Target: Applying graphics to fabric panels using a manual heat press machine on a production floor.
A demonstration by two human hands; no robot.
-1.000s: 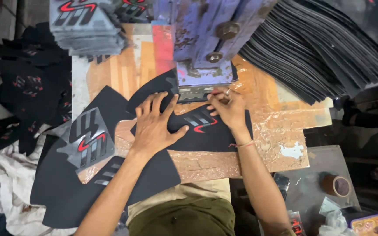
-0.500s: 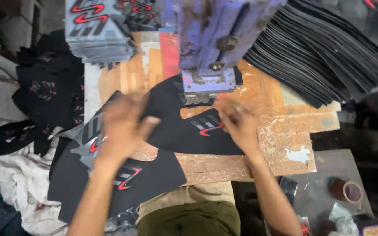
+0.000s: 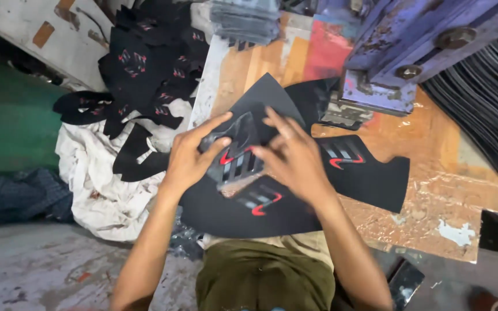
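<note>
My left hand (image 3: 190, 156) and my right hand (image 3: 293, 154) both rest on a small grey transfer film (image 3: 234, 151) with red and grey stripes, pinching its edges. It lies on a black curved fabric piece (image 3: 243, 204) at the near edge of the wooden worktable (image 3: 260, 60). Another black fabric piece (image 3: 364, 167), bearing a pressed red and grey stripe mark (image 3: 344, 155), sits to the right, just below the purple press head (image 3: 387, 69).
Finished black pieces (image 3: 145, 75) are heaped on a white cloth (image 3: 96, 173) at the left. A stack of grey films (image 3: 246, 20) stands at the table's far side. Dark sheets (image 3: 482, 109) are piled at the right.
My head has turned left. My hands have come away from the piece under the press, and both now meet on the grey film over the nearer black piece.
</note>
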